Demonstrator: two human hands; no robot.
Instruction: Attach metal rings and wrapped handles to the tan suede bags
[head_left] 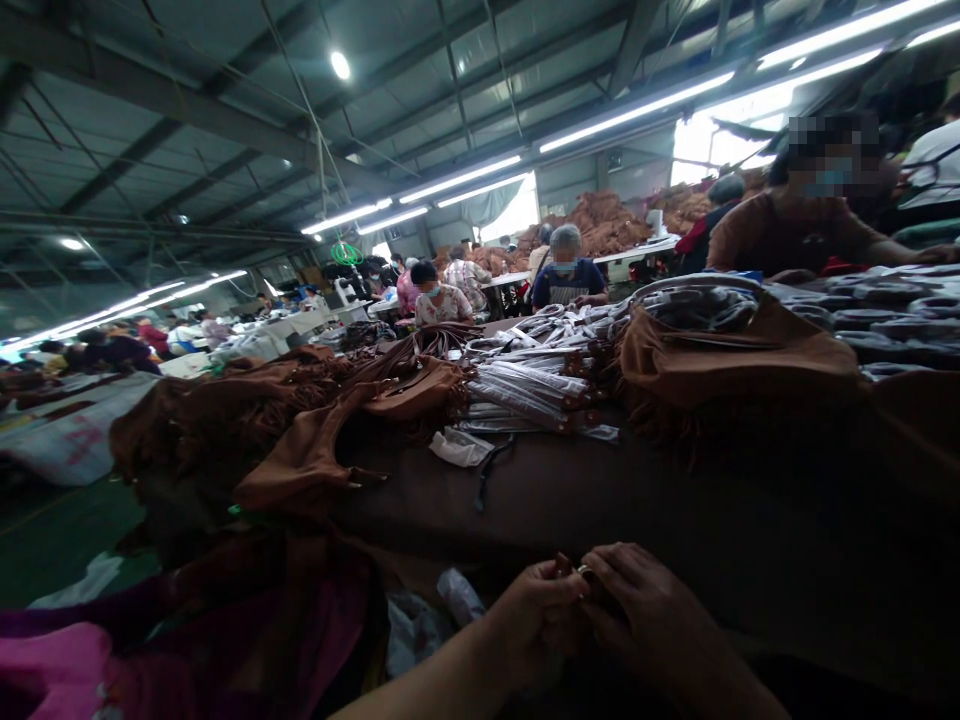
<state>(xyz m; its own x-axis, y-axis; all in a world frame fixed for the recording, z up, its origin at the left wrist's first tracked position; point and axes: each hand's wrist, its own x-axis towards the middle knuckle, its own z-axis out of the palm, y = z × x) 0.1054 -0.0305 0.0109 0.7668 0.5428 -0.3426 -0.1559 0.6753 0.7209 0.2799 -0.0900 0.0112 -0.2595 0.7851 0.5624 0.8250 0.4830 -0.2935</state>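
Note:
Low in the head view, my two hands meet just over the near edge of the dark table. My left hand (534, 612) is closed, thumb and fingers pinching a small brown leather-like piece (562, 566). My right hand (649, 612) curls in from the right, its fingertips closed at a small shiny metal ring (583, 569) between the hands. The lower part of what I hold is dark and hidden by my fingers. Beyond my hands, brown fringed bags (304, 440) lie on the left, with another brown bag (735, 345) at the right.
A bundle of straps in white wrapping (525, 390) lies mid-table, with a white scrap (459, 447) and a dark cord (491, 475) before it. More wrapped straps (892, 310) are piled at the right, where a co-worker (802, 225) sits. Other people sit across the table.

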